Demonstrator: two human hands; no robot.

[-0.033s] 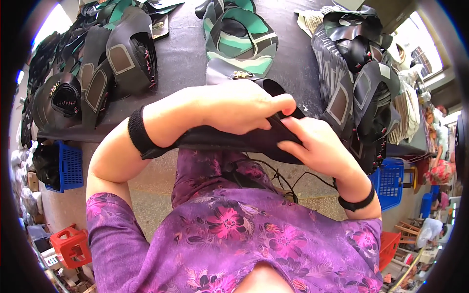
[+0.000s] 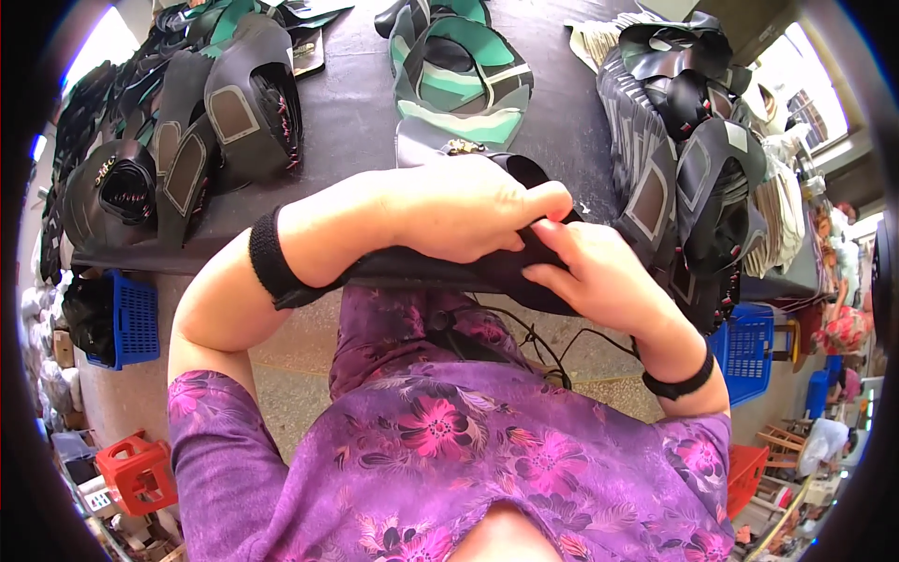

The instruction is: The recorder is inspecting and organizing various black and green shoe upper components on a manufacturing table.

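At the table's near edge, a black shoe upper [image 2: 515, 169] is pinched in both hands. My left hand [image 2: 468, 208] reaches across it from the left with the fingers curled over its edge. On the right side, my right hand [image 2: 604, 276] grips the same edge between thumb and fingers, and the fingertips of both hands nearly meet. Much of the upper is hidden under my left hand and forearm. Just beyond it lie green-and-white lined shoe uppers [image 2: 510, 126], with a small gold ornament [image 2: 465, 146] near my left hand.
Stacked black shoe uppers [image 2: 234, 112] fill the table's left side. More black uppers [image 2: 716, 178] and pale layered pieces [image 2: 782, 201] are piled at right. Blue crates [image 2: 136, 318] stand beside the table, red stools [image 2: 136, 473] farther back. Cables [image 2: 552, 347] hang below the edge.
My right hand has shifted slightly left, bringing its fingertips closer to my left hand's. Both hands still hold the shoe upper.
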